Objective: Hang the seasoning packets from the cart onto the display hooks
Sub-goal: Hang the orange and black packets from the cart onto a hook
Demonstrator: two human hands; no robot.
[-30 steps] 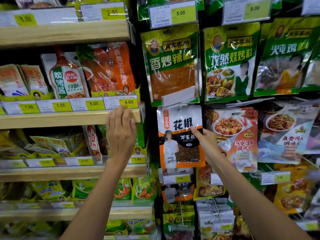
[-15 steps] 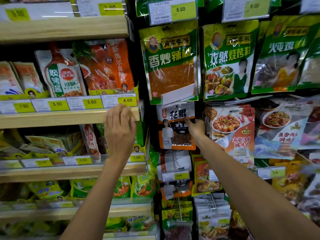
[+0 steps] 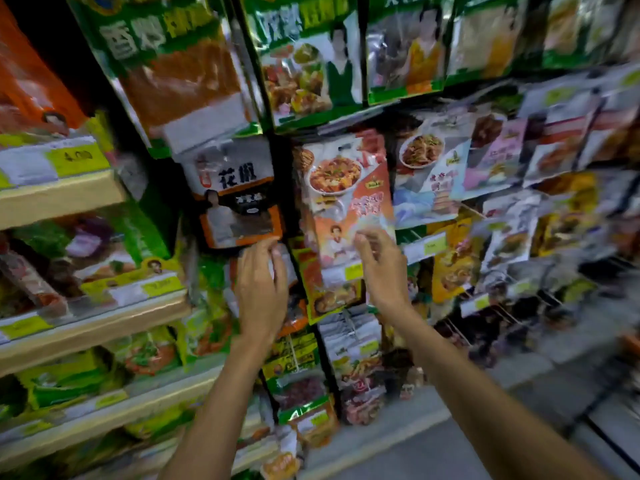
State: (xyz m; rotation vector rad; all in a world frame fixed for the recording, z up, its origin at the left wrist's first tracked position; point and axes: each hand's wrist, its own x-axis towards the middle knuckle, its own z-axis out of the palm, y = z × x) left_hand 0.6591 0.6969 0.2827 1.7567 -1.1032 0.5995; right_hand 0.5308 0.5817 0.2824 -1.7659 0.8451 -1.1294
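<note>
Two bare hands reach up to a hook display packed w/ seasoning packets. One white, orange & black pepper packet (image 3: 235, 188) hangs at the display's left edge, just right of the wooden shelves (image 3: 59, 199) and under a row of three big green packets (image 3: 180, 64). More green ones run off the top-right corner, too blurred to count. Left hand (image 3: 261, 289) sits just below the pepper packet's bottom edge, fingers curled forward toward a pale blurred patch (image 3: 281, 263); can't tell whether it grips anything. Right hand (image 3: 382, 271) hovers in front of the lower part of one orange-and-white packet (image 3: 346, 188) showing a dish of food, fingers loosely bent, nothing seen in them. At least three shelf edges show at left, one w/ a yellow 4.00 price label (image 3: 78, 155). Motion blur smears most print. Lower packets & hooks at right are hard to make out, and both arms are cut off at the bottom.
</note>
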